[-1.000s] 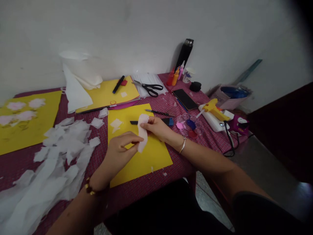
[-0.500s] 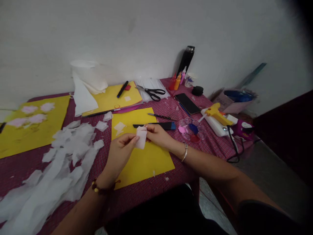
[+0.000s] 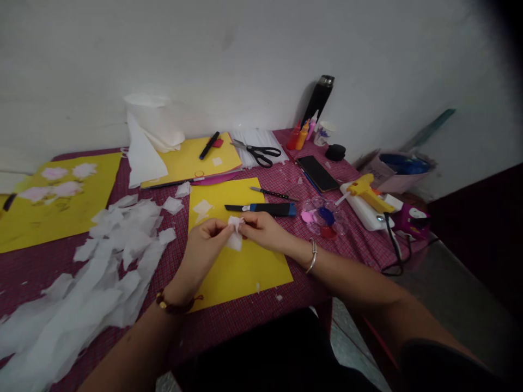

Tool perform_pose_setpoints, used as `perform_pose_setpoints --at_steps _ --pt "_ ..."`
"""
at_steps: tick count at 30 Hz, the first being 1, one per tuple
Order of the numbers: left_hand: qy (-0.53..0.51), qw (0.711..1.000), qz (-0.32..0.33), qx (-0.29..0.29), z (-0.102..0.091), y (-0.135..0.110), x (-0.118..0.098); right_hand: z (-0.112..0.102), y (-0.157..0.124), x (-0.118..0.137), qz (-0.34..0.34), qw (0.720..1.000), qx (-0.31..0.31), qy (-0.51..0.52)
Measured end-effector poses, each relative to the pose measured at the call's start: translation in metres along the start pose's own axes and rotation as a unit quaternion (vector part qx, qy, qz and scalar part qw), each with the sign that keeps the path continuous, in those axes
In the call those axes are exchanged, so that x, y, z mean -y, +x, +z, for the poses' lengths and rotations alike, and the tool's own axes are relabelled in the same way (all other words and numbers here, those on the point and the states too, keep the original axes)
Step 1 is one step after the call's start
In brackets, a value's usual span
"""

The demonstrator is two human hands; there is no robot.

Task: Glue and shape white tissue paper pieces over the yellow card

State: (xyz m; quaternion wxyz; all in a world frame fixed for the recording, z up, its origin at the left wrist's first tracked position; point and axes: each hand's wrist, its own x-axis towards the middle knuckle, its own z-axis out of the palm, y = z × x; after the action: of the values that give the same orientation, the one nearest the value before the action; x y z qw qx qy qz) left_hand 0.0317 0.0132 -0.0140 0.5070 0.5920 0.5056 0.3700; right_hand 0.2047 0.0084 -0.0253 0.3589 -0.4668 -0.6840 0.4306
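Note:
Between my two hands is a small piece of white tissue paper, its upper part gathered and creased. My left hand pinches its left edge between thumb and fingers. My right hand pinches it from the right, close to the other thumb. Both hands are above a yellow sheet on the table. Just beyond them lies a utility knife with a blue and black handle. Pale paper squares rest on the sheet, left of the knife.
Torn white tissue is heaped at left, near a yellow sheet with pink paper flowers. Scissors and a thin brush lie behind. At right are a paint palette, a phone and a yellow glue gun.
The tissue piece was held flatter; now its top is pinched together and creased. My hands have come closer together. The whole view has shifted slightly.

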Motion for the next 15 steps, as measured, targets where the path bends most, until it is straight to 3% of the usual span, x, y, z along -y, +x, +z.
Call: perform_pose_setpoints --at_steps 6,10,12,15 --pt "-0.02 1.0 0.009 -0.018 0.002 0.006 0.003 -0.006 -0.003 0.006 -0.053 0.994 0.038 -0.09" --pt "0.04 0.997 0.058 -0.012 0.0 0.004 -0.003 -0.007 -0.005 0.011 -0.08 0.985 0.06 -0.14" --pt "0.036 0.997 0.072 -0.02 -0.002 0.002 -0.005 -0.004 -0.005 0.012 -0.07 0.988 0.044 -0.133" --pt "-0.09 0.995 0.026 -0.016 -0.002 0.0 -0.007 0.0 -0.002 0.01 -0.039 0.998 0.014 -0.037"
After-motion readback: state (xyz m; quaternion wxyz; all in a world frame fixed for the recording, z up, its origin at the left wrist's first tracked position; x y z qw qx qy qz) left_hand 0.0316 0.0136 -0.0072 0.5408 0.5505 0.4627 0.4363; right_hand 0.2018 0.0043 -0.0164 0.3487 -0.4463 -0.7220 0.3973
